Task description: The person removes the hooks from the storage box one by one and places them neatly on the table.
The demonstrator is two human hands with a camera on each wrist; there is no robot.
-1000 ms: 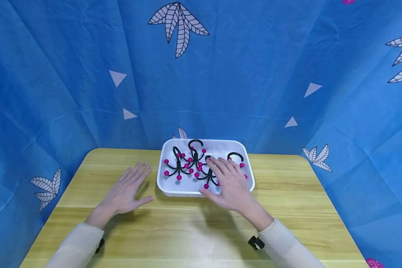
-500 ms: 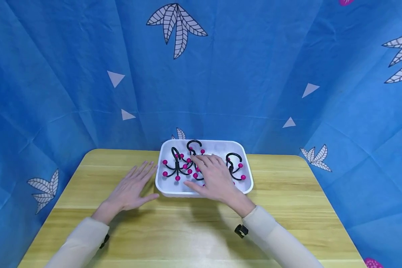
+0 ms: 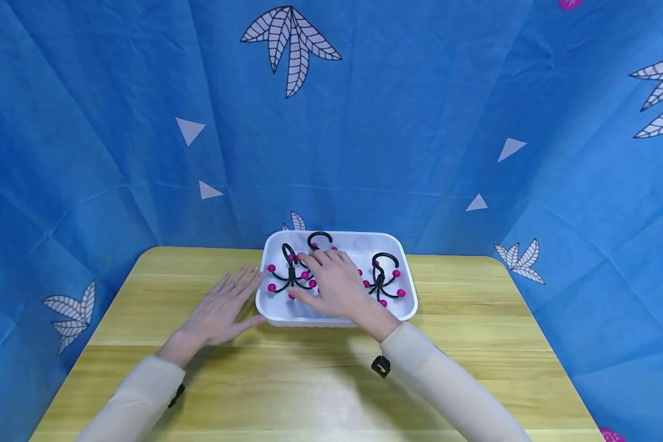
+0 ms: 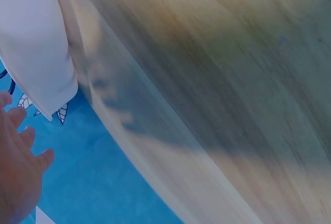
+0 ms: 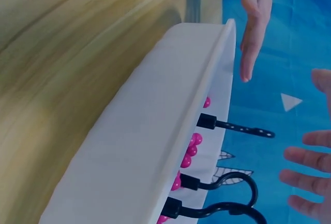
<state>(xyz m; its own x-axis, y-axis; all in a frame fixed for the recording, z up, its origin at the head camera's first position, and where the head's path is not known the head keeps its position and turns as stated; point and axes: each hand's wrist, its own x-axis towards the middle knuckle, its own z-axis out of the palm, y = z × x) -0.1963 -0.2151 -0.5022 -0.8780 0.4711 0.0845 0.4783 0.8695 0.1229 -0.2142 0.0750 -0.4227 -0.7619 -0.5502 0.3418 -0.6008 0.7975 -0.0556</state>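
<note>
A white tray (image 3: 359,244) on the table holds several black hooks, each with a curved top and splayed prongs tipped with pink balls. One hook (image 3: 292,275) stands at the left and another (image 3: 380,281) at the right. A back hook (image 3: 320,234) is partly covered by my right hand (image 3: 334,285), which hovers over the tray's middle, fingers straight and holding nothing. Beside the left rim is my left hand (image 3: 218,310), fingers spread and fingertips right at the tray's side. In the right wrist view, hook tops (image 5: 238,177) rise above the rim, apart from the right fingers (image 5: 305,157).
Under the tray is a light wooden table (image 3: 475,344). A blue cloth (image 3: 420,123) printed with leaves and triangles hangs behind and along both sides. Dark wrist devices, such as the right one (image 3: 381,366), sit at the sleeve cuffs.
My right hand has moved leftward over the tray, uncovering the right hook and covering the middle ones. The left hand has shifted slightly right, up to the tray's left side.
</note>
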